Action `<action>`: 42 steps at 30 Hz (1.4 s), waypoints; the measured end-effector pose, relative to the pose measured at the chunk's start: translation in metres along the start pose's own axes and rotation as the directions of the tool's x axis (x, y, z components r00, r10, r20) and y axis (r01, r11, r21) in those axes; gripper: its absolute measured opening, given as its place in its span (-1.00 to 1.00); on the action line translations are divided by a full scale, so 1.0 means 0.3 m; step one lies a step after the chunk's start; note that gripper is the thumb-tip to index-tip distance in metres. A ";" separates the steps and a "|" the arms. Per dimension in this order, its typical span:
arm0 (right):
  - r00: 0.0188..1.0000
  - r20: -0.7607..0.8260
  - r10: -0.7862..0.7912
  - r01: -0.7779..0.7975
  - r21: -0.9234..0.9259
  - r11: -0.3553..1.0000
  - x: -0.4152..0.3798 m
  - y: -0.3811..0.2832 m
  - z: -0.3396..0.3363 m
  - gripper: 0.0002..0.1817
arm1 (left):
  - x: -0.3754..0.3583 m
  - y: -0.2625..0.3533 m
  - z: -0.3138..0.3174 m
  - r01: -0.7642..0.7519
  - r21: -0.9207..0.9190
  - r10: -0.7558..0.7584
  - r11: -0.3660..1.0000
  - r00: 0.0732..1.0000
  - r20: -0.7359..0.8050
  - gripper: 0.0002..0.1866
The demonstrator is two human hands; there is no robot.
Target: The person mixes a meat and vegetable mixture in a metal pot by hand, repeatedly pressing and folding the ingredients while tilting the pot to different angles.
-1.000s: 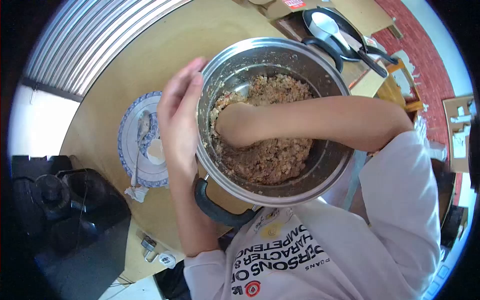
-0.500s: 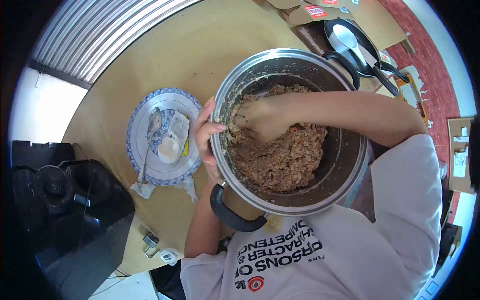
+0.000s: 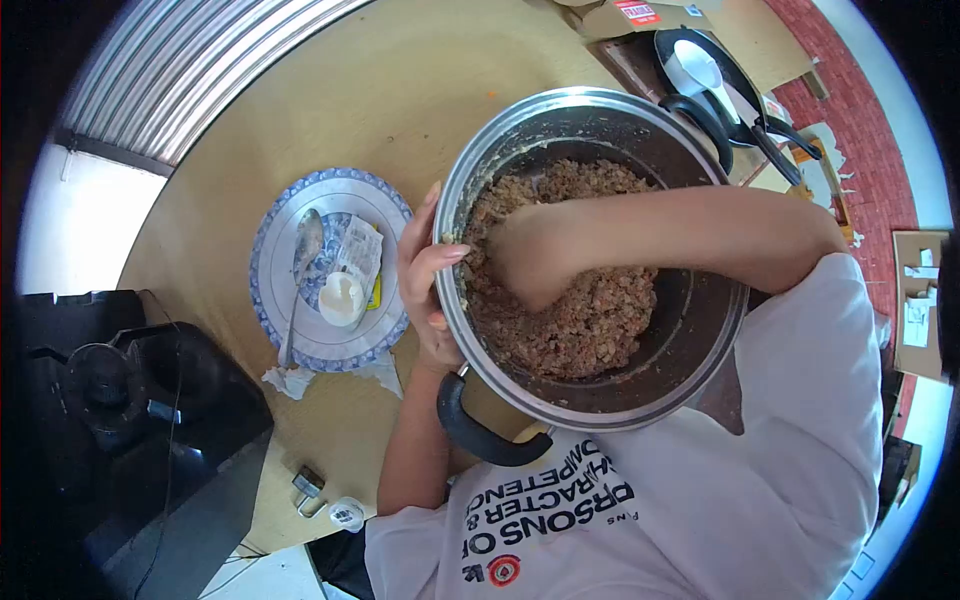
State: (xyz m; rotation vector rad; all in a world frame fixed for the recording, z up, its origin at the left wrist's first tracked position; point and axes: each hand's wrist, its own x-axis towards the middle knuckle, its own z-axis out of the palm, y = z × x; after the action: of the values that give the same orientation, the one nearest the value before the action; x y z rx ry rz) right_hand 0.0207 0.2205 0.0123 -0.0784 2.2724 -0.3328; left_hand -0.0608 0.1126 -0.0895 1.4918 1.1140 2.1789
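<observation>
Standing on a round wooden table (image 3: 330,90) beside a corrugated metal wall (image 3: 170,70), the steel pot (image 3: 700,340) holds a minced mixture (image 3: 590,320). The left hand (image 3: 422,275) clasps its rim; the right hand (image 3: 525,255) is buried in the mixture, grip unclear. A blue-rimmed plate (image 3: 290,205) with a spoon (image 3: 303,250) sits just left; a frying pan (image 3: 700,60) lies behind.

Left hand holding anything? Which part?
Left hand steadies the pot by its outer rim. Right hand is buried in the mix.
</observation>
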 end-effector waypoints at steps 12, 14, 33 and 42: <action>0.982 0.174 -0.079 0.085 -0.028 0.996 -0.041 -0.009 -0.044 -0.70 | 0.003 -0.008 0.014 -0.007 -0.058 0.005 0.998 1.000 -0.030 -0.31; 0.999 0.046 -0.004 0.008 -0.096 0.995 -0.108 -0.021 -0.110 -0.70 | -0.010 -0.017 0.006 -0.027 0.019 0.027 0.999 0.999 -0.042 -0.30; 0.995 -0.007 0.097 -0.097 -0.162 0.982 -0.044 -0.021 -0.108 -0.75 | -0.013 0.038 -0.013 0.072 0.195 -0.065 0.978 0.997 -0.040 -0.25; 0.998 -0.069 0.005 -0.008 -0.051 0.999 0.014 -0.003 -0.018 -0.75 | -0.014 0.024 -0.012 0.052 0.192 -0.042 0.980 0.998 -0.053 -0.23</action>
State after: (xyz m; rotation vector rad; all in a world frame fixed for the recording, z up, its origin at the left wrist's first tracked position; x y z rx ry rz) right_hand 0.0138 0.2201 0.0127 -0.0872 2.3495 -0.2780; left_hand -0.0609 0.1035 -0.0879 1.4789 1.3987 2.1374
